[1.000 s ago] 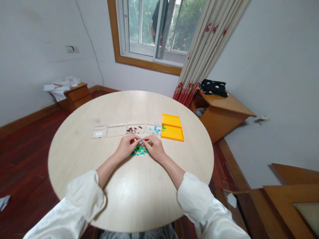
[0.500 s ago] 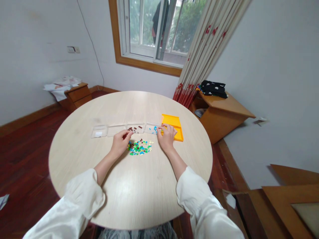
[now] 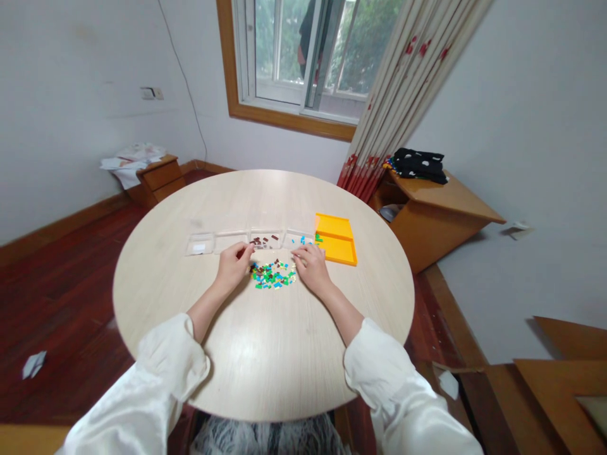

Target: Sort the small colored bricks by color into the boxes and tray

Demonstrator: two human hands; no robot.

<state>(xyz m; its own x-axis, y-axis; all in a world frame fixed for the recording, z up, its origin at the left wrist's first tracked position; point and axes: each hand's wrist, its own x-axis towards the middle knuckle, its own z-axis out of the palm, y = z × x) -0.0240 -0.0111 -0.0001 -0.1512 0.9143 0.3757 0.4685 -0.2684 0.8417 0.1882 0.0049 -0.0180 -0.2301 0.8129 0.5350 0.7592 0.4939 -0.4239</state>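
Note:
A loose pile of small toy bricks (image 3: 272, 276), green, blue, brown and yellow, lies on the round table between my hands. My left hand (image 3: 233, 262) rests at the pile's left edge, thumb and fingers pinched together; whatever is between them is too small to make out. At the pile's upper right, my right hand (image 3: 310, 266) is palm down with its fingers apart, fingertips close to the outer bricks. Behind the hands stand clear plastic trays in a row. One clear tray (image 3: 266, 231) holds brown bricks (image 3: 258, 242); the tray to its right has blue bricks (image 3: 302, 240).
An open yellow case (image 3: 336, 249) stands right of the trays, with green bricks (image 3: 318, 238) at its left side. A clear tray with a white label (image 3: 199, 245) ends the row at left. The pale round table (image 3: 265, 354) has a curved edge; a wooden cabinet (image 3: 436, 215) stands beyond it.
My right hand has come back from the tray of blue bricks to the pile's upper right edge. My left hand stays pinched beside the pile. The whole view has shifted slightly.

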